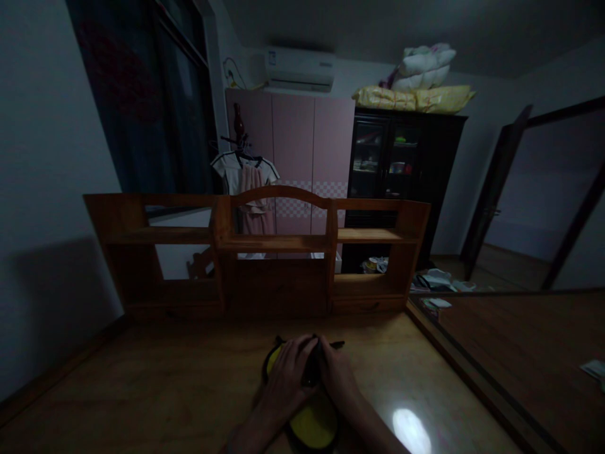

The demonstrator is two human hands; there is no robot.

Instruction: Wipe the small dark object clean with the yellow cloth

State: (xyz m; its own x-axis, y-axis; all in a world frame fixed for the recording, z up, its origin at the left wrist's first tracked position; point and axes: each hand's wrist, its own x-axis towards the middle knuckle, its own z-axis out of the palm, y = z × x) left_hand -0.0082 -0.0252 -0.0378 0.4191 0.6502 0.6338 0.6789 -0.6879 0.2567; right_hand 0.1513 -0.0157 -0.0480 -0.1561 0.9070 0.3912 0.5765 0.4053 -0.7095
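Observation:
A yellow item with a black edge (314, 424) lies on the wooden desk at the bottom middle of the head view. Rounded yellow parts show at its near end and at its far left, and thin black ends stick out at the far side. Its kind is hard to make out in the dim light. My left hand (290, 372) lies over its middle, fingers bent around a dark part. From the other side, my right hand (336, 372) closes on the same dark part, its fingertips meeting the left ones. Both hands hide most of the middle.
Behind the hands, a wooden shelf unit (274, 243) with open compartments stands along the back of the desk (189, 378). A raised wooden edge (463, 366) runs down the right side. Farther off are a pink wardrobe (293, 139), a dark cabinet (432, 157) and hanging clothes (250, 180).

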